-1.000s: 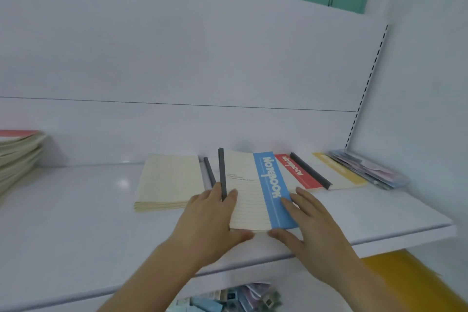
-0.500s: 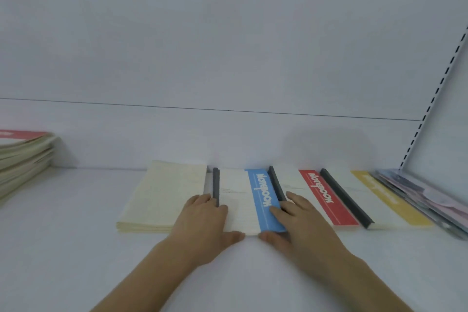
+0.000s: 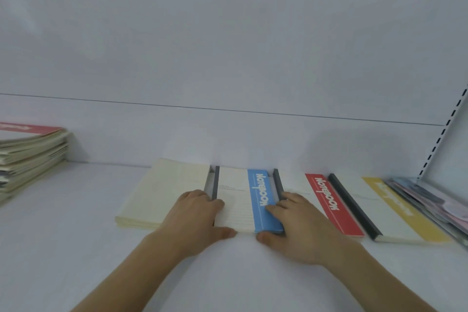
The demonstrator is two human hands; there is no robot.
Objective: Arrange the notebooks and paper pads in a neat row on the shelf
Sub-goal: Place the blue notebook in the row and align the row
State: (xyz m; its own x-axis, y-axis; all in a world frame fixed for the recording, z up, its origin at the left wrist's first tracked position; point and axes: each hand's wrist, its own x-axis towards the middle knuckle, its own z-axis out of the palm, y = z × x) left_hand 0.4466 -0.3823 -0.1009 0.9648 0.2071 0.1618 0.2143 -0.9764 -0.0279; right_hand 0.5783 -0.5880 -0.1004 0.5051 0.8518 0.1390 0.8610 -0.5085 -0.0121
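Head view. The blue-striped cream notebook with a dark spine lies flat on the white shelf, in a row between the plain cream paper pad on its left and the red-striped notebook on its right; a yellow-striped notebook follows further right. The left hand rests with straight fingers along the blue-striped notebook's left edge, thumb at its near edge; the right hand lies flat on its right edge, thumb likewise at the near edge. Neither grip is clamped; both hands are spread and pressing.

Risks, as judged from this layout: uneven pressure from the 2 hands may skew the notebook, so that its near edge leaves the line of its neighbours. A sideways push may drive its spine onto the paper pad or slide its right edge over the red-striped notebook's spine. The tall stack of notebooks at far left and the loose plastic-wrapped packs at far right lie outside the row.
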